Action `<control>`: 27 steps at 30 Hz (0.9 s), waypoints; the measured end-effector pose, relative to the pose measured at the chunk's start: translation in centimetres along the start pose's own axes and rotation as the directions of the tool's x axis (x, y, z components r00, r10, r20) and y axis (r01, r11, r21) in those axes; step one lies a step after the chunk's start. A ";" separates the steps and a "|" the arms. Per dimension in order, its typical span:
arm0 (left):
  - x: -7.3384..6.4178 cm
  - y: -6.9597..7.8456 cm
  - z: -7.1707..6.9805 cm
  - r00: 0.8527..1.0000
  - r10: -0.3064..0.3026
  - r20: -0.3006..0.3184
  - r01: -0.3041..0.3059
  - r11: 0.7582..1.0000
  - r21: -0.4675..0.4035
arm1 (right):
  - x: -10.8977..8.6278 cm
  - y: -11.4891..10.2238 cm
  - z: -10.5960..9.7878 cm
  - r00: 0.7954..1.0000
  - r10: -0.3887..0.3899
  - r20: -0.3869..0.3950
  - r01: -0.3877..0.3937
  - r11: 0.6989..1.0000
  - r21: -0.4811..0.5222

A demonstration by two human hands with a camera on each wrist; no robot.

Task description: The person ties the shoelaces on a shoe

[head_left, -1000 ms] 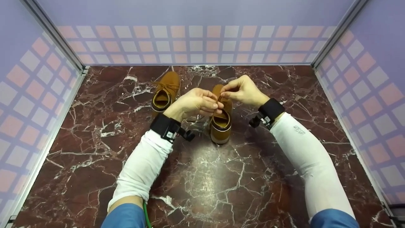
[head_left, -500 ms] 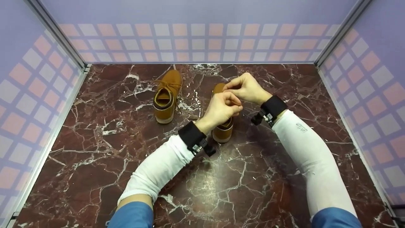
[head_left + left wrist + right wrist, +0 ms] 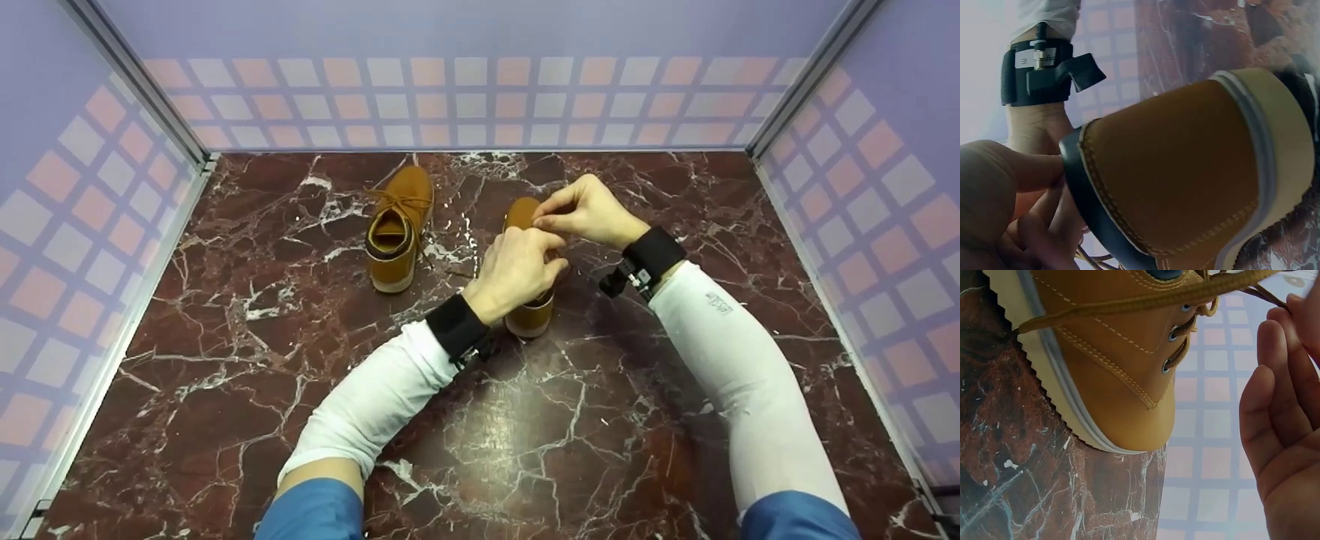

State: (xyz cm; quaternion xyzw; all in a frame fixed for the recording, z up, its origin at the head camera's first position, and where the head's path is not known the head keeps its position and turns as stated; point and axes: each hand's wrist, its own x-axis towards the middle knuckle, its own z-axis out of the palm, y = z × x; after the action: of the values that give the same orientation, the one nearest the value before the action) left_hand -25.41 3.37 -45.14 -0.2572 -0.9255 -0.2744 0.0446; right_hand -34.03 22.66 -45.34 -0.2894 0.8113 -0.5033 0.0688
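Observation:
Two tan lace-up ankle shoes stand on the marbled surface. The right-hand shoe [image 3: 528, 322] is mostly covered by my hands in the head view. My right hand [image 3: 595, 214] pinches a brown shoelace [image 3: 1266, 297] between thumb and fingertips, beside the toe; its other fingers are bent. Above the shoe's opening my left hand [image 3: 517, 270] is bent, back of the hand up, thumb and index finger pointing right. What its fingers hold is hidden, so I cannot tell. In the left wrist view its thumb lies near the dark padded collar [image 3: 1092, 197]. Another lace length [image 3: 1145, 305] crosses the shoe's side.
The left-hand shoe [image 3: 394, 259] stands beside it with its lace tied in a bow [image 3: 403, 202]. Purple walls with pink and white squares [image 3: 480, 97] enclose the back and both sides. Dark red marbled surface [image 3: 480, 435] stretches in front of the shoes.
My left hand has moved right, from the shoe's left side to over its opening, its back turning up. The right hand has shifted slightly right, still pinching near the toe.

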 end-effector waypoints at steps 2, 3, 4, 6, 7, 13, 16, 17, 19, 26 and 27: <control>0.2 -0.3 -0.2 1.000 -0.001 0.024 0.001 0.999 -0.034 | 0.0 0.1 0.0 1.000 0.000 -0.007 0.000 1.000 -0.013; 0.3 -0.4 -0.5 0.999 -0.002 0.033 0.005 0.998 -0.066 | 0.0 0.1 0.0 1.000 0.004 -0.012 -0.004 1.000 -0.014; 0.4 -0.7 -0.9 0.999 -0.009 0.033 0.012 0.994 -0.106 | 0.0 0.1 0.0 1.000 0.006 -0.016 -0.007 1.000 -0.015; 0.7 -1.3 -1.7 0.999 -0.043 -0.005 0.041 0.979 -0.201 | 0.0 0.0 0.1 1.000 0.012 -0.023 -0.013 1.000 -0.018; 0.7 -1.6 -2.1 0.997 -0.072 -0.036 0.061 0.969 -0.238 | 0.0 -0.1 0.1 1.000 0.015 -0.025 -0.015 1.000 -0.013; 1.1 -3.4 -3.4 0.972 -0.219 -0.086 0.185 0.938 -0.294 | -0.2 -0.2 0.0 1.000 0.020 -0.017 -0.019 0.999 0.047; 1.3 -3.9 -2.9 0.980 -0.199 -0.002 0.192 0.948 -0.252 | -0.3 0.0 0.0 1.000 0.016 -0.014 -0.015 0.998 0.067; 1.4 -3.9 -2.6 0.982 -0.187 0.014 0.185 0.953 -0.240 | -0.3 0.0 0.0 1.000 0.013 -0.013 -0.012 0.997 0.075; 1.6 -4.0 -2.1 0.986 -0.168 0.018 0.168 0.961 -0.219 | -0.3 0.1 0.1 1.000 0.004 -0.011 -0.003 0.997 0.076; 2.0 -4.4 -0.8 0.992 -0.089 -0.085 0.075 0.985 -0.158 | -0.5 -0.1 0.1 0.999 -0.028 -0.022 0.030 0.996 0.089; 2.0 -4.5 -0.8 0.993 -0.072 -0.097 0.056 0.987 -0.154 | -0.5 -0.1 0.1 0.999 -0.031 -0.025 0.034 0.995 0.094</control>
State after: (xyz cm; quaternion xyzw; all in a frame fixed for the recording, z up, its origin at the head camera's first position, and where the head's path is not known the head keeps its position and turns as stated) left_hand -29.41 0.64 -46.16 -0.2154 -0.9065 -0.3576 0.0636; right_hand -33.50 22.79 -45.38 -0.2929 0.7824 -0.5457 0.0646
